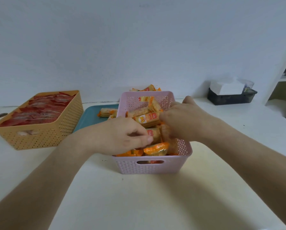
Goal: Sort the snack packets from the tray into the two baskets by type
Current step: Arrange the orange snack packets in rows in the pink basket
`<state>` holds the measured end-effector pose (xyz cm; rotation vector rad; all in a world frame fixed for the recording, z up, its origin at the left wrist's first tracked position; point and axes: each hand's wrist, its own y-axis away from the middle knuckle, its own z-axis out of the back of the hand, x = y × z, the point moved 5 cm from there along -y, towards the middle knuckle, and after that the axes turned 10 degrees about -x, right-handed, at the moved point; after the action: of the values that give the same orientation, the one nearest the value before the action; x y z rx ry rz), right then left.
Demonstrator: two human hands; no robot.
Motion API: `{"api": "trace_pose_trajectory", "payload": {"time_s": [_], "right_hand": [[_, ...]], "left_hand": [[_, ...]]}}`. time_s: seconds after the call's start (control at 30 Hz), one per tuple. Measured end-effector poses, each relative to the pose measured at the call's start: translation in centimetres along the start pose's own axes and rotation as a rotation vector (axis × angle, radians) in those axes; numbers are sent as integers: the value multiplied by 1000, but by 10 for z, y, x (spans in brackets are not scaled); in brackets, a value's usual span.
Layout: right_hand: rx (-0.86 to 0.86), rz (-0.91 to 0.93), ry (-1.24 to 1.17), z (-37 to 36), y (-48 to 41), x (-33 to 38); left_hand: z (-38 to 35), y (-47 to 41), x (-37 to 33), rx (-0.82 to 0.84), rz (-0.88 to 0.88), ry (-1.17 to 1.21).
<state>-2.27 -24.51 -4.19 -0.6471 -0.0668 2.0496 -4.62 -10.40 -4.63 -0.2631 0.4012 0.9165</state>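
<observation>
Orange basket [44,135] far left on surface, full of red packets [39,110]. Teal tray [91,117] between baskets, one orange cracker packet [106,112] left on it. Pink basket [149,166] centre, piled with orange cracker packets [147,119]. Left hand [122,135] pinches one packet [155,134] inside pink basket. Right hand [187,120] curled over pile, grip unclear. Black bin [230,97] far right.

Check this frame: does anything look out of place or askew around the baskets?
Yes: a few orange packets lie behind the pink basket, outside it; whether they rest on the teal tray is hidden. Another orange packet lies on that tray, unsorted. Nothing looks spilled or torn.
</observation>
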Motion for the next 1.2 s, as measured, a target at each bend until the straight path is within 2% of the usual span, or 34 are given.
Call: {"api": "trace_pose_trajectory", "payload": {"time_s": [0.23, 0.47, 0.63, 0.73, 0.8, 0.9, 0.97, 1.03, 1.13, 1.2], "right_hand": [[224, -58, -259, -1, 6, -3], [259, -1, -459, 34, 25, 3], [205, 12, -306, 29, 33, 17], [163, -23, -277, 22, 34, 18], [233, -36, -359, 21, 36, 15], [356, -75, -546, 27, 42, 15], [369, -70, -524, 29, 50, 18], [338, -40, -407, 29, 57, 26], [113, 8, -297, 28, 56, 33], [50, -17, -259, 28, 54, 29]], "left_hand": [[-16, -8, -5, -50, -40, -127], [-11, -7, 1, -130, -46, -211], [-11, -4, -3, -114, -87, -234], [-12, 2, -7, -76, -94, -156], [-14, 7, -8, -77, -91, -115], [-22, 17, -10, -57, -106, -191], [-29, 23, -8, -123, -126, -318], [-36, 25, -8, -285, -227, -474], [-41, 18, -11, -483, -250, -652], [-46, 15, -18, -553, -217, -646]]}}
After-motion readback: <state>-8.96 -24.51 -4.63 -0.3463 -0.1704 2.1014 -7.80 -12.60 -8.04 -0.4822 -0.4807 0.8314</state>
